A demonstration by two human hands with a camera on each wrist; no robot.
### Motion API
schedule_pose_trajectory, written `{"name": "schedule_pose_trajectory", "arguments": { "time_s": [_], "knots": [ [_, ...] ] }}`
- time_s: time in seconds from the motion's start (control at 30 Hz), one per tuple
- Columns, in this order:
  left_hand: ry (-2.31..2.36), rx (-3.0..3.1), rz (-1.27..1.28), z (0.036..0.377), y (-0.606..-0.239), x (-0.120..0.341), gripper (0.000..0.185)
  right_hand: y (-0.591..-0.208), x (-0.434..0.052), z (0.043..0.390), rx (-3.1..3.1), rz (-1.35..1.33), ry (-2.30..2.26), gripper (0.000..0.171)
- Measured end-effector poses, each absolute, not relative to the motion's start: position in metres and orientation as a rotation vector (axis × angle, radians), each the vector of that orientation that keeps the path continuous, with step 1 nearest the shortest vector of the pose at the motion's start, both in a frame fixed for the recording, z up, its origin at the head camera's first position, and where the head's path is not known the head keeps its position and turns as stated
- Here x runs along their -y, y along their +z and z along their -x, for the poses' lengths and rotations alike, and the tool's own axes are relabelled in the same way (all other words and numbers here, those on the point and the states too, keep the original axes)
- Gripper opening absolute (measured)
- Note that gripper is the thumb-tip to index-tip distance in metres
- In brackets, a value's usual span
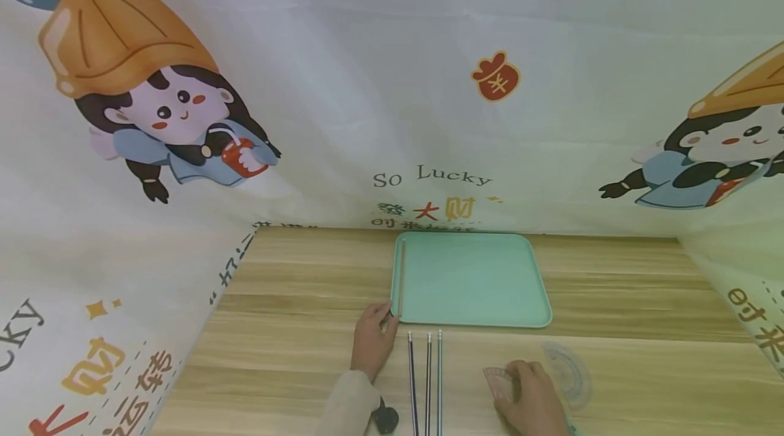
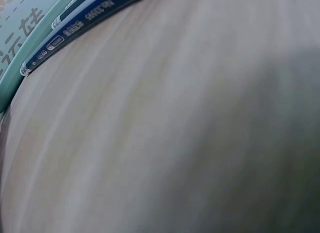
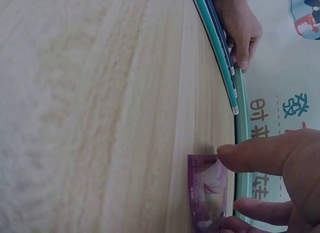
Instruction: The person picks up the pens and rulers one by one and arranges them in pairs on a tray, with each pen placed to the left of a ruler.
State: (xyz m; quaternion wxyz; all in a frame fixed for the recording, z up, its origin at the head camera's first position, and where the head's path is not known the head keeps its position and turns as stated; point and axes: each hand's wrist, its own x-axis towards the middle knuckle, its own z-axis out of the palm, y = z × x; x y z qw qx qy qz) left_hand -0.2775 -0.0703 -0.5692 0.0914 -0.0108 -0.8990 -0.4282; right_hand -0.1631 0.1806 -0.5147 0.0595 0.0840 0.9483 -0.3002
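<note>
**Head view: right hand (image 1: 531, 398) pinching a pink graduated piece (image 1: 497, 380) on the near side of the tray (image 1: 471, 279)**

Location: the pink graduated piece is nearer the person than the tray, apart from its near rim. The fingers cover part of its outline; whether it lies fully on the worktop (image 1: 294, 286) cannot be told.

Hands: the right hand grips the piece between thumb and fingers. The left hand (image 1: 372, 341) touches the tray's near left corner; whether it grips the rim or only rests there cannot be told.

Handling: the piece is thin and translucent, presumably light, stiff plastic. Expect a smooth surface that may slip and an edge that may crack if bent. Hold it by opposite edges, without flexing it. The tray looks rigid and light; its raised rim offers the best hold.

Surroundings: three pencils (image 1: 428, 381) lie side by side off the tray's near left part, eraser ends towards it. They form an obstacle between the two hands. A clear protractor (image 1: 576, 368) lies off the tray's near right corner, just beside the right hand, and is easily overlooked. Inside the tray, a thin brown stick (image 1: 401, 279) lies along the left rim. Printed cloth (image 1: 331, 116) stands behind the tray.
</note>
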Motion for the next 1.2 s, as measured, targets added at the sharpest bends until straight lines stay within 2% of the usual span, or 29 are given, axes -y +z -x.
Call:
{"name": "schedule_pose_trajectory", "arguments": {
  "time_s": [1.2],
  "knots": [
    [-1.304,2.669,0.038,0.2758,-0.5654,0.0694,0.037,-0.5148,-0.1869,0.1673,-2.823,-0.251,-0.980,0.030]
  ]
}}
